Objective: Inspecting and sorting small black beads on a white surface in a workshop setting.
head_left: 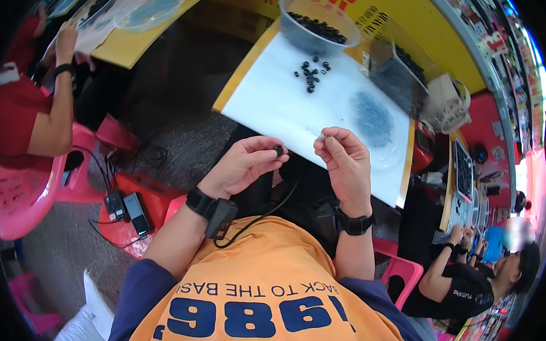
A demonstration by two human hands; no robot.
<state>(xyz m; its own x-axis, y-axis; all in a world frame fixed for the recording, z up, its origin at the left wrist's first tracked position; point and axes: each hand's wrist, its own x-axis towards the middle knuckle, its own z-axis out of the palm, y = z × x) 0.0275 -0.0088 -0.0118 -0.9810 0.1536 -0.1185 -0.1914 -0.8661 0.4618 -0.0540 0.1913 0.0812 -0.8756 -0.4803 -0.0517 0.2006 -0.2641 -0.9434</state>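
Note:
Between the thumb and forefinger of my left hand is a small round black piece. My right hand pinches a tiny clear piece, too small to make out fully. The two hands are apart, over the near edge of a white-topped table. Beyond them lies a loose cluster of black pieces. To the right of it spreads a flat heap of small clear bluish pieces.
A clear round tub of black pieces stands at the table's far end, beside a clear bin of them. Co-workers sit left and right. A power bank with cables lies on a red stool.

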